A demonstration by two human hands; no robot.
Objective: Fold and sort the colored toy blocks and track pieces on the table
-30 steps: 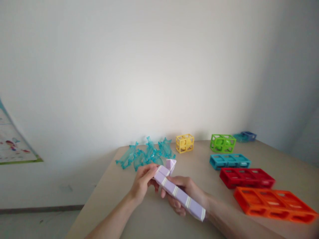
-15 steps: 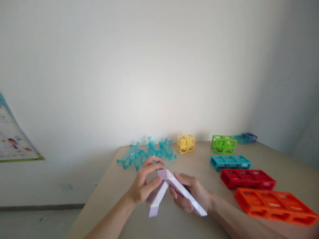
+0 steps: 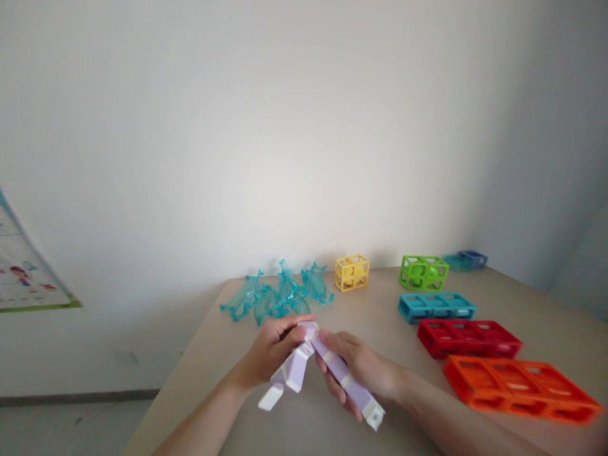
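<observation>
I hold a lilac and white twist-snake toy [image 3: 297, 370] over the near part of a beige table [image 3: 332, 430]. It is bent into an upside-down V with the hinge at the top. My left hand [image 3: 270, 351] is closed on the left leg near the bend. Around the longer right leg my right hand [image 3: 363, 370] is wrapped, and that leg's white end sticks out below it. Both hands are just above the tabletop.
Several clear teal plastic pieces [image 3: 278, 294] lie at the far left of the table. A yellow cage block [image 3: 352, 273], a green one [image 3: 424, 273], and teal [image 3: 437, 307], red [image 3: 468, 337] and orange [image 3: 517, 387] frames line the right side. Small blue trays [image 3: 465, 259] sit at the far corner.
A second ago the toy was a nearly straight bar with a bent tip. My left hand has folded its left part down, so it now forms an upside-down V.
</observation>
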